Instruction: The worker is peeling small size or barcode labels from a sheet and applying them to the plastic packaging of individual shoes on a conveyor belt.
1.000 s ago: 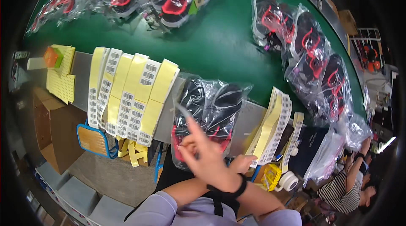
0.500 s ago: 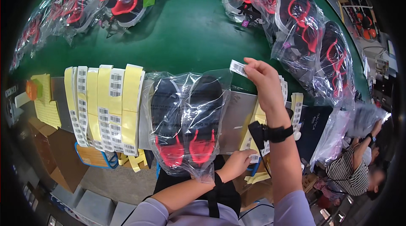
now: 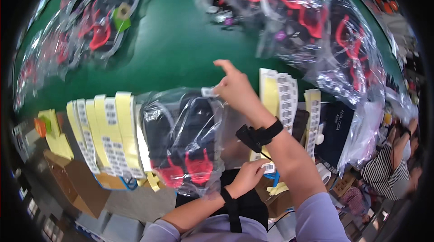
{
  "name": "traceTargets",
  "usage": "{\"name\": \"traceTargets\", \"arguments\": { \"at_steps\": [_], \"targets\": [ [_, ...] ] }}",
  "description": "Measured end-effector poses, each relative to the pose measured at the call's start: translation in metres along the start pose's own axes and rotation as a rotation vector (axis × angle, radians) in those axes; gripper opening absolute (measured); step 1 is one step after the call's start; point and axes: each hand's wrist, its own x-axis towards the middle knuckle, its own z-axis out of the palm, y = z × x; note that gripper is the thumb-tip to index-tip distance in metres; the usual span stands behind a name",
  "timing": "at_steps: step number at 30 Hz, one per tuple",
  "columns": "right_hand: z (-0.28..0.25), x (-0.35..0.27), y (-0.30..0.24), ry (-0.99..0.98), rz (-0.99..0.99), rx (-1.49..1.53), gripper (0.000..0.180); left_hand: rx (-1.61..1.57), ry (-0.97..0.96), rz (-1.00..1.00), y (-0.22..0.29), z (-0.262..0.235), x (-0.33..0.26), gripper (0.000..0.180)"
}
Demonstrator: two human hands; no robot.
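Landmark: the clear bag of sandals [image 3: 183, 144], black pair with red straps, lying on the near edge of the green table [image 3: 181, 56]
Right hand [image 3: 235, 89]: raised at the bag's upper right corner; thumb and fingers pinched narrow on a small white sticker [image 3: 209, 92] that touches the plastic there; index finger stretched up and free; a black strap sits on the wrist
Left hand [image 3: 249, 175]: below and right of the bag, close to the body; fingers curled on a small barcode label [image 3: 269, 168]; whether it is truly gripped, I cannot tell
Sticker strips, left [image 3: 106, 131]: yellow and white sheets hanging over the table edge just left of the bag
Sticker strips, right [image 3: 282, 102]: more sheets just right of the bag, partly behind the right forearm
Other bags [image 3: 316, 25]: more bagged sandals across the table, beyond and to the right of the landmark bag; another heap [image 3: 97, 22] beyond and to its left
Cardboard box [image 3: 74, 183]: below the left strips, lower left of the bag
Another person [image 3: 393, 169]: striped sleeve, far right of the bag
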Motion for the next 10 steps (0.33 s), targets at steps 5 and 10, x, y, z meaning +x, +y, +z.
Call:
{"name": "traceTargets", "arguments": {
  "at_steps": [5,10],
  "targets": [
    [-0.073,-0.076,-0.016,0.276,-0.471,0.011,0.051,0.118,0.0,-0.143,-0.006,0.027,-0.016,0.023],
    [-0.259,-0.163,-0.015,0.48,-0.308,-0.085,0.016,-0.254,0.156,-0.257,-0.004,0.049,-0.016,0.025]
  ]
}}
